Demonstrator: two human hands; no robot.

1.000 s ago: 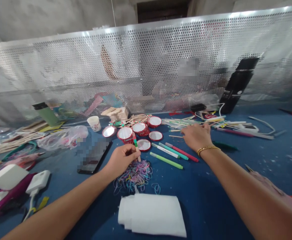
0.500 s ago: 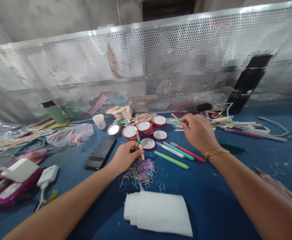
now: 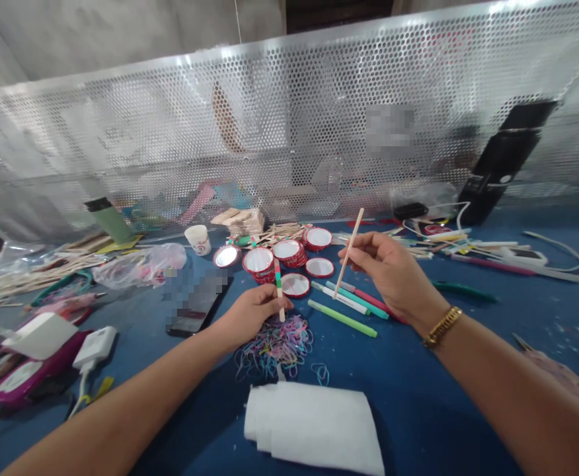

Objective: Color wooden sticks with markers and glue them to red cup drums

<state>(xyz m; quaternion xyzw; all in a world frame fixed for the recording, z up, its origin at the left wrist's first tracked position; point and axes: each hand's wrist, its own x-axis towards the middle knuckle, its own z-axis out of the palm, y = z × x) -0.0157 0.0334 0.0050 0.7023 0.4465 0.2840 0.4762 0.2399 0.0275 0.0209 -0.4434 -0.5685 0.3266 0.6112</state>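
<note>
My left hand point(image 3: 257, 311) pinches a wooden stick with coloured bands point(image 3: 278, 281), red and green near its top, held upright above a heap of rubber bands point(image 3: 279, 344). Between the thumb and fingers of my right hand point(image 3: 386, 268) is a plain wooden stick point(image 3: 349, 251), tilted, its lower end over the markers. Those are a white marker point(image 3: 351, 303), a light green marker point(image 3: 342, 318), a teal one and a red one. Behind my left hand lie several round red-rimmed pieces point(image 3: 287, 251) with pale tops, some stacked.
A folded white cloth point(image 3: 314, 423) lies in front. A phone point(image 3: 200, 301), a paper cup point(image 3: 197, 239) and a plastic bag point(image 3: 141, 266) are to the left. Loose sticks point(image 3: 284, 233) lie behind the round pieces. A perforated metal panel point(image 3: 279, 132) borders the table's back.
My right hand has come from the sticks at the back toward me, lifting a plain stick clear into view. My left hand keeps its banded stick in nearly the same place.
</note>
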